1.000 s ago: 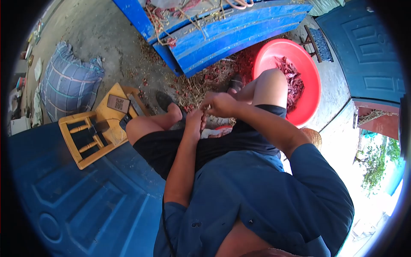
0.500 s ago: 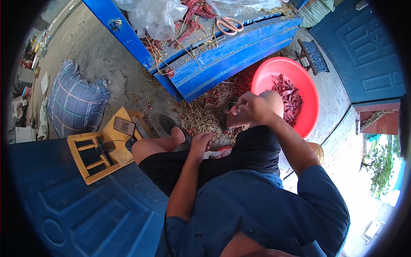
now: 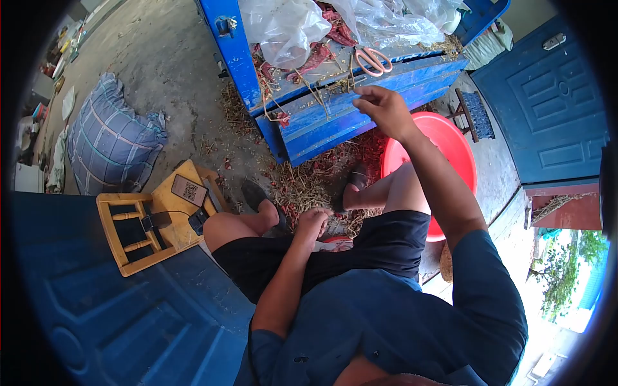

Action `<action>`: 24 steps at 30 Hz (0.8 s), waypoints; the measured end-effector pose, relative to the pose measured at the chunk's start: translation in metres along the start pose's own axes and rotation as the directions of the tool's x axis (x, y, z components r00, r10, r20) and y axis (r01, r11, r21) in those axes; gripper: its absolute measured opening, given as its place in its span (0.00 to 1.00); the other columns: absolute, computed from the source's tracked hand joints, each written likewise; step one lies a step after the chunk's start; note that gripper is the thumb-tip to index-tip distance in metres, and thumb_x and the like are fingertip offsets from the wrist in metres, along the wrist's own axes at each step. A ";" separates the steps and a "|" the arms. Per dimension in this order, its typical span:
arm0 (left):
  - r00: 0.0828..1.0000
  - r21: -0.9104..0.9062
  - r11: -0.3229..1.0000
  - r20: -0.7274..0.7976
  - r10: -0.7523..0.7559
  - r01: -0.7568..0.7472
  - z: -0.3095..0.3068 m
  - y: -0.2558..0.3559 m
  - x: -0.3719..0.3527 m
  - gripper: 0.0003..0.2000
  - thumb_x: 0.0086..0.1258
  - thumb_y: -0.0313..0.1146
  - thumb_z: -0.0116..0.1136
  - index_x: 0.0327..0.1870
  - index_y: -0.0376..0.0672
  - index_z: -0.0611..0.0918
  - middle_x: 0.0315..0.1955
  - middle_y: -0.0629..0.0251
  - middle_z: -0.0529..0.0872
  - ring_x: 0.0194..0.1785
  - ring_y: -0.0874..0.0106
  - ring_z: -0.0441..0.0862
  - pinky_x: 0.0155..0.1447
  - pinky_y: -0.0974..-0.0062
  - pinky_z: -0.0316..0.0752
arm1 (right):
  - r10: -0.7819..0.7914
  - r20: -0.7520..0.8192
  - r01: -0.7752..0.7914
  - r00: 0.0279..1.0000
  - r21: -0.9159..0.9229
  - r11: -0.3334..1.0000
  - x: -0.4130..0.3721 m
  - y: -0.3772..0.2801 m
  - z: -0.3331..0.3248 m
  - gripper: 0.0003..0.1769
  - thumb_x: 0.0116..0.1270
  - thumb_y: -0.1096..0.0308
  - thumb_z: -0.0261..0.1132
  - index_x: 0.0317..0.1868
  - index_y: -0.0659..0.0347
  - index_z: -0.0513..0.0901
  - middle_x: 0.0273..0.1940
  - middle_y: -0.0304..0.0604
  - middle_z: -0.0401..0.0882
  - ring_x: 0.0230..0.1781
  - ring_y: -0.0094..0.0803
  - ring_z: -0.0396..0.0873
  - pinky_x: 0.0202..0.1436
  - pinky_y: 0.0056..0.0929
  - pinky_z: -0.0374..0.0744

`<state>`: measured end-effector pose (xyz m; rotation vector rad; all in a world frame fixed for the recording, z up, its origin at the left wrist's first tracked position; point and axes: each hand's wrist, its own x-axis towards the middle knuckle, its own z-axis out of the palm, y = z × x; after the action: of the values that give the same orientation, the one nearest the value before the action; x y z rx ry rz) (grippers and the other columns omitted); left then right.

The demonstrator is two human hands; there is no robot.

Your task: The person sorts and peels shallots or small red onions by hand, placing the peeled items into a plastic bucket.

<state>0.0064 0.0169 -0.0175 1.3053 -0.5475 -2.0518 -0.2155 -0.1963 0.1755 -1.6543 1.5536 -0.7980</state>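
My right hand (image 3: 385, 110) is raised in front of the blue cart's edge, its fingers apart and nothing visible in them. Just above it lies a pair of scissors (image 3: 373, 61) with pink handles. Dried red chilies (image 3: 315, 59) lie on the cart bed among stalks, partly covered by clear plastic bags (image 3: 283, 32). Over my lap my left hand (image 3: 313, 225) is closed with the fingers pressed together; whatever they hold is too small to make out. A red basin (image 3: 465, 154) stands beyond my right knee, mostly hidden by my forearm. Below my left hand a small red-and-white container (image 3: 336, 243) shows in part.
The blue cart (image 3: 360, 103) stands ahead, with stalks and chili scraps (image 3: 309, 186) littering the floor beneath. A wooden chair (image 3: 154, 219) at left holds a phone (image 3: 189, 190). Beyond it sits a stuffed plaid sack (image 3: 116, 141). A small stool (image 3: 475, 116) stands near the blue door.
My right hand has moved from above my right knee up toward the cart, and its fingers have spread; a reddish piece seen in it is gone. The left hand stays over my lap.
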 end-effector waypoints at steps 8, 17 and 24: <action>0.982 -0.142 0.985 -0.174 0.070 -0.095 -0.032 0.013 -0.024 0.07 0.69 0.29 0.53 0.40 0.39 0.83 0.20 0.76 0.74 0.17 0.86 0.64 0.19 0.85 0.58 | 0.172 -0.237 -0.277 0.956 -0.538 0.797 0.155 -0.052 0.057 0.38 0.55 0.38 0.69 0.54 0.62 0.84 0.54 0.57 0.83 0.58 0.52 0.81 0.61 0.44 0.78; 0.994 -0.111 0.990 -0.076 0.077 -0.086 -0.020 0.022 -0.020 0.07 0.68 0.28 0.52 0.42 0.39 0.82 0.21 0.76 0.73 0.19 0.85 0.65 0.22 0.85 0.58 | 0.098 0.059 -0.098 0.993 -0.012 0.995 0.123 -0.049 0.027 0.20 0.63 0.58 0.71 0.49 0.63 0.86 0.33 0.39 0.84 0.31 0.23 0.79 0.34 0.29 0.79; 0.991 -0.117 0.985 -0.064 0.117 -0.124 -0.011 0.016 -0.020 0.08 0.68 0.26 0.51 0.40 0.38 0.83 0.19 0.75 0.74 0.17 0.85 0.65 0.19 0.85 0.57 | 0.171 0.304 -0.259 0.937 0.277 0.925 -0.039 -0.016 0.027 0.20 0.71 0.64 0.67 0.60 0.62 0.82 0.36 0.34 0.84 0.30 0.18 0.78 0.30 0.20 0.77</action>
<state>0.0272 0.0196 0.0006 1.2264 -0.4582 -1.9124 -0.1877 -0.1547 0.1760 -1.2738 1.3089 -0.6284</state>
